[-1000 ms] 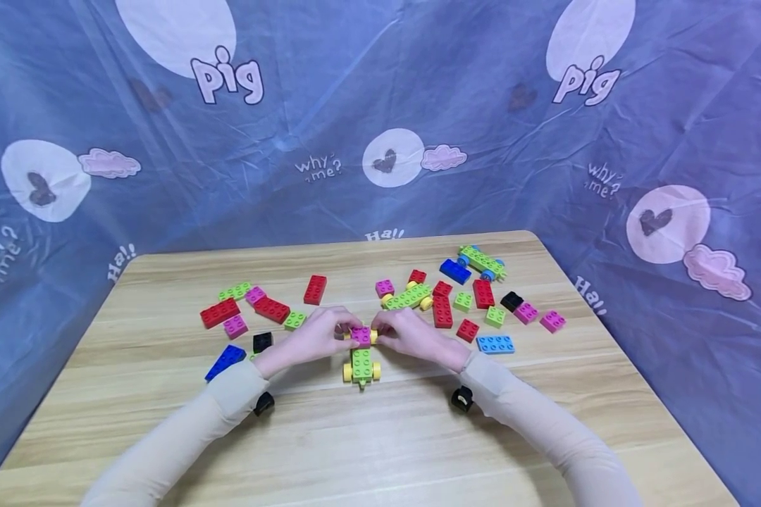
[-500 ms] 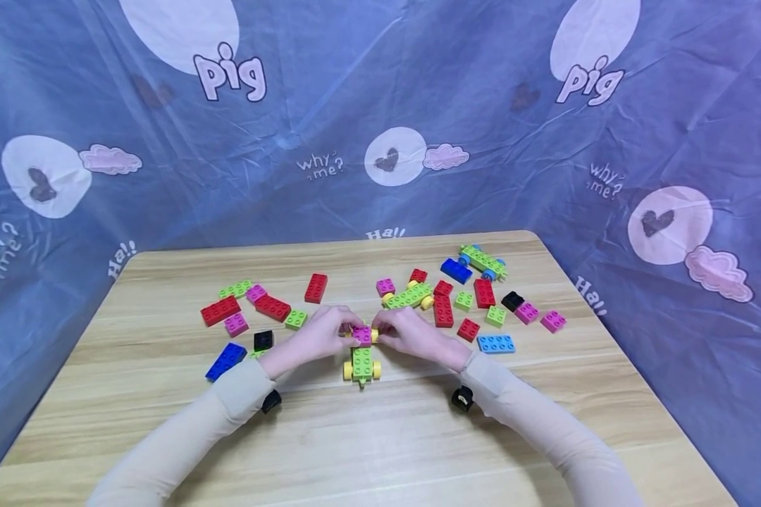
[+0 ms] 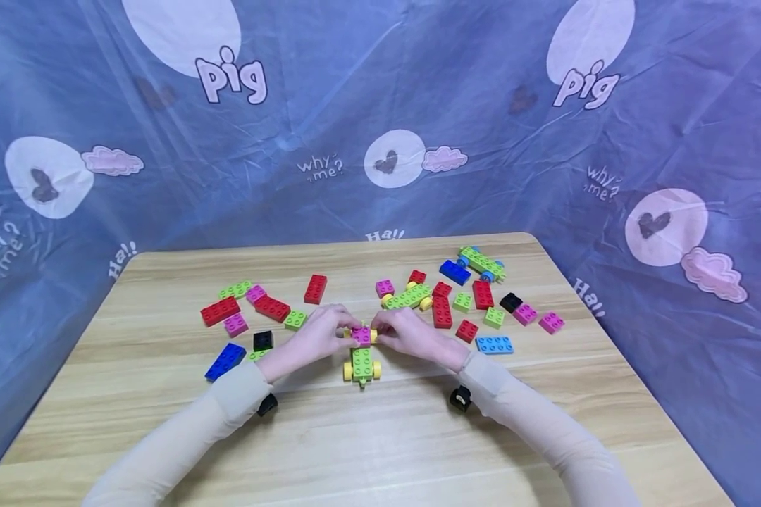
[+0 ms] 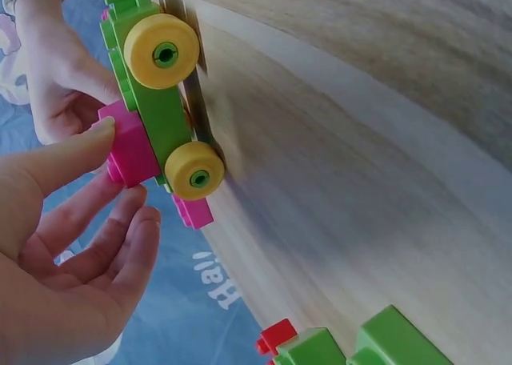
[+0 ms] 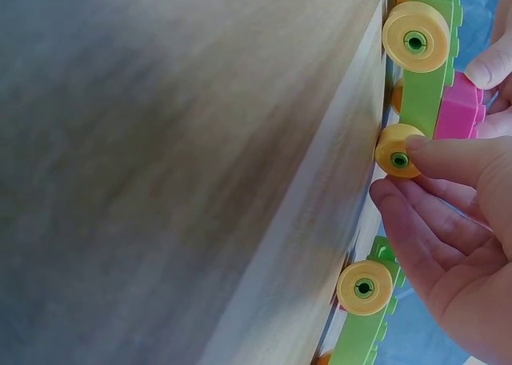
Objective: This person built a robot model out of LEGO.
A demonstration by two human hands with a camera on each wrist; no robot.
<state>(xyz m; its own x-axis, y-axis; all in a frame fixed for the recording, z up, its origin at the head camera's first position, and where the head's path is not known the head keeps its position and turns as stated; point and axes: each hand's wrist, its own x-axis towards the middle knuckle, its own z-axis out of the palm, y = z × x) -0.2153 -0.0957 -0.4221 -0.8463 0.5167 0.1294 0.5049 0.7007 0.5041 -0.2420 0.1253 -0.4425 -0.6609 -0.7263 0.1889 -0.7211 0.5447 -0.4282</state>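
Note:
A green toy car base (image 3: 362, 365) with yellow wheels stands lengthwise on the table in front of the person. On its far end sits a pink building brick (image 3: 361, 336). My left hand (image 3: 317, 338) pinches this brick between thumb and fingers; the left wrist view shows the thumb on the side of the pink brick (image 4: 134, 147). From the other side, my right hand (image 3: 415, 334) holds the far yellow wheel (image 5: 389, 150), thumb on its face and fingertips close beneath. Part of the base's far end is hidden by the hands.
Loose bricks lie to the left, including a dark blue brick (image 3: 225, 362) and a red one (image 3: 220, 310). Beyond the right hand are another yellow-wheeled base (image 3: 408, 296), several bricks and a blue-wheeled base (image 3: 481, 263). A printed blue cloth (image 3: 330, 91) hangs behind the table.

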